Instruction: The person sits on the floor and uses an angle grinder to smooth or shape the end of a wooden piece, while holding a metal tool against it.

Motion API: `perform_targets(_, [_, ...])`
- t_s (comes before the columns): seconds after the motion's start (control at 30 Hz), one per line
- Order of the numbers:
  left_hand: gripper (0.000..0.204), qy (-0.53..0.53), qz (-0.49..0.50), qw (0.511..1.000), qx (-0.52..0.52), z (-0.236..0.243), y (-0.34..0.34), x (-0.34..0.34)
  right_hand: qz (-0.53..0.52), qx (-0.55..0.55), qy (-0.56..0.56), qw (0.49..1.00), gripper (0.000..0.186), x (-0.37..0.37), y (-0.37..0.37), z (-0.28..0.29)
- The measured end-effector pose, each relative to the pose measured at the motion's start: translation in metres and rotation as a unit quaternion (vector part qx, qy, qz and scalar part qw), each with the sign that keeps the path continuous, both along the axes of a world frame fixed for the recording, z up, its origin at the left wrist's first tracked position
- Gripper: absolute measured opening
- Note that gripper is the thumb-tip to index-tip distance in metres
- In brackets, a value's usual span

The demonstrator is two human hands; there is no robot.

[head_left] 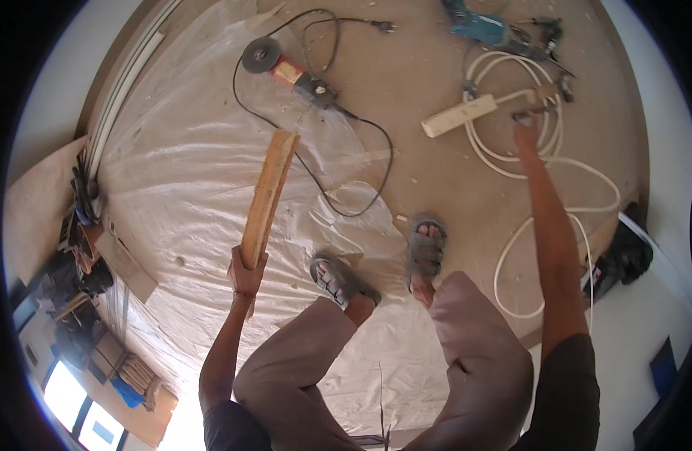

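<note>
My left hand point(246, 272) is wrapped round a long wooden batten point(268, 203) that slants up and away over the plastic sheet. My right arm stretches to the upper right, where my right hand point(526, 129) is closed by a dark object point(524, 117) too blurred to name, inside loops of white cable point(504, 165). A white power strip point(455, 118) lies across the coil just left of that hand. A red and black angle grinder point(289, 75) with a black cord lies beyond the batten, and a teal power tool point(485, 28) lies at the top right.
My sandalled feet point(427, 248) are on the floor, one on the plastic sheet point(173, 150). At the left edge are piled boards and items point(98, 316), with long pale trim point(120, 98) along the wall. A black bag point(628, 252) lies by the right wall.
</note>
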State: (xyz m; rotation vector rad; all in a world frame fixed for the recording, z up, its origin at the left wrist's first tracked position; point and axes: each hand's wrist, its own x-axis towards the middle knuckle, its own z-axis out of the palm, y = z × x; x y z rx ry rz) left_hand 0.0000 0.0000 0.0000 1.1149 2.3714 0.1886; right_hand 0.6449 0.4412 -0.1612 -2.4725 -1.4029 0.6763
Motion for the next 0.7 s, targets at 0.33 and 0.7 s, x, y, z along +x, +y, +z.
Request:
perform_targets(0.33, [0.067, -0.006, -0.235, 0.972, -0.002, -0.093, -0.022, -0.084, 0.095, 0.005, 0.036, 0.995, 0.061, 0.067, 0.059, -0.083])
perform_targets(0.7, [0.065, 0.075, -0.221, 0.972, 0.022, -0.094, -0.025, -0.113, -0.062, 0.184, 0.175, 0.965, 0.041, 0.027, 0.040, -0.065])
